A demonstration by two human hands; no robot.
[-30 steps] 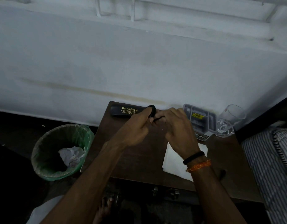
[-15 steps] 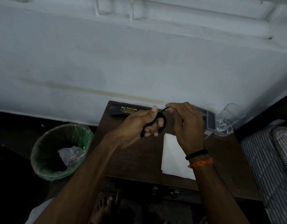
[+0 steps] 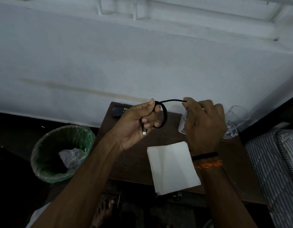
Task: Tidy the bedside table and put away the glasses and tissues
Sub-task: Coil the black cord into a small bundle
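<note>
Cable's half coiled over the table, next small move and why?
Probably wrap one more loop: the left hand grips a coil of the black cable, plug end hanging out below, while the right hand pinches the straight stretch, not yet wound in.

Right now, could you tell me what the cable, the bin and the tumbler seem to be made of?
Cable: likely matte black rubber or plastic, as it bends into a loop; its plug tip glints like metal.
Bin: apparently green plastic, under a thin shiny liner.
Tumbler: clear glass or plastic, see-through; I cannot tell which.
</note>
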